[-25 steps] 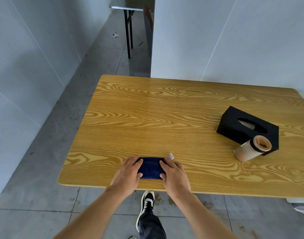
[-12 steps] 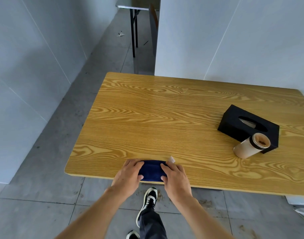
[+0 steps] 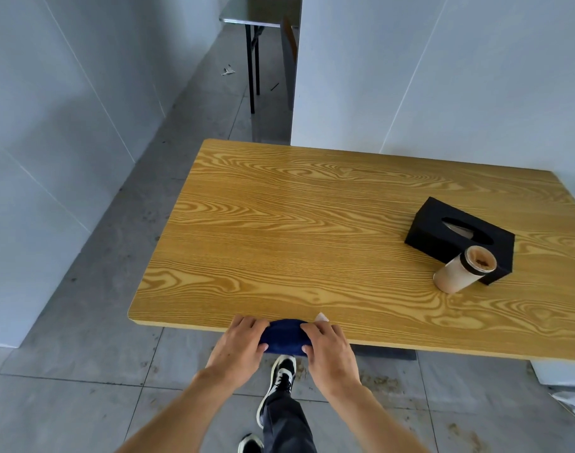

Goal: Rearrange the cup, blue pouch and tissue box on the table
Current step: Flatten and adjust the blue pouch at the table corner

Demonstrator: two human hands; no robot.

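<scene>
Since a second ago the blue pouch, grasped at each end by the fingers of the left hand and right hand, has been drawn toward 6 o'clock and now overhangs the counter edge, indicating relocation underway; cup and tissue box unmoved at 2 o'clock.

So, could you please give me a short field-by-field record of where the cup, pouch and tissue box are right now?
table: wooden top, grain running left to right
blue pouch: at the near edge, overhanging it
left hand: grip on the pouch's left end
right hand: grip on the pouch's right end
tissue box: black, far right, a tissue showing in its slot
cup: upright in front of the box's near corner; whether they touch is unclear
</scene>
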